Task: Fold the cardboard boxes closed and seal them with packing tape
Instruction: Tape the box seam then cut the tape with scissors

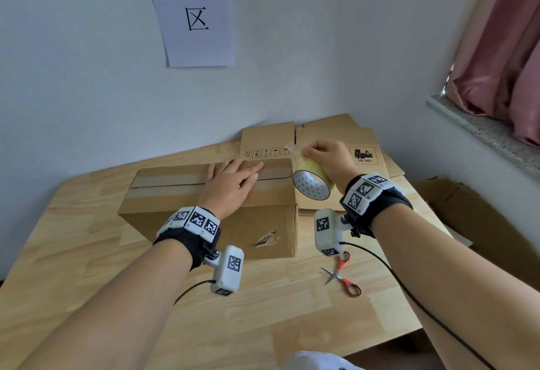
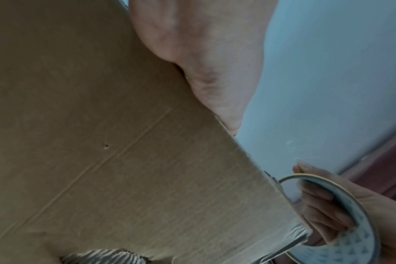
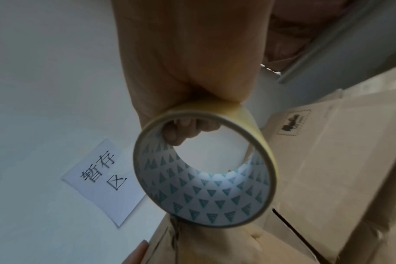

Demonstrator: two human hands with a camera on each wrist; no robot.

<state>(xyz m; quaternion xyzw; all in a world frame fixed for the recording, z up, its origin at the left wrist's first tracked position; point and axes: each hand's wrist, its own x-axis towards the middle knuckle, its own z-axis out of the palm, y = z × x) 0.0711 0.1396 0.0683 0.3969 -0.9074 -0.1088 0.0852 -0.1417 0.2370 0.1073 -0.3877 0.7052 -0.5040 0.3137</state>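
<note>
A closed brown cardboard box (image 1: 181, 194) sits mid-table, its top flaps meeting along a seam with old tape marks. My left hand (image 1: 233, 182) lies flat on the top with straight fingers, pressing the flaps near the right end; the left wrist view shows its palm (image 2: 192, 53) on the cardboard (image 2: 102, 142). My right hand (image 1: 327, 156) grips a roll of yellowish packing tape (image 1: 312, 179) just past the box's right end, fingers through the core (image 3: 188, 132). The roll (image 3: 203, 178) has a triangle-patterned inner core.
Flattened cardboard boxes (image 1: 344, 141) lie behind against the wall, one with a UN 3481 label (image 1: 363, 155). Red-handled scissors (image 1: 342, 276) lie on the wooden table (image 1: 87, 282) in front right. Another box (image 1: 467, 217) stands beyond the table's right edge. The near box face is torn (image 1: 267, 236).
</note>
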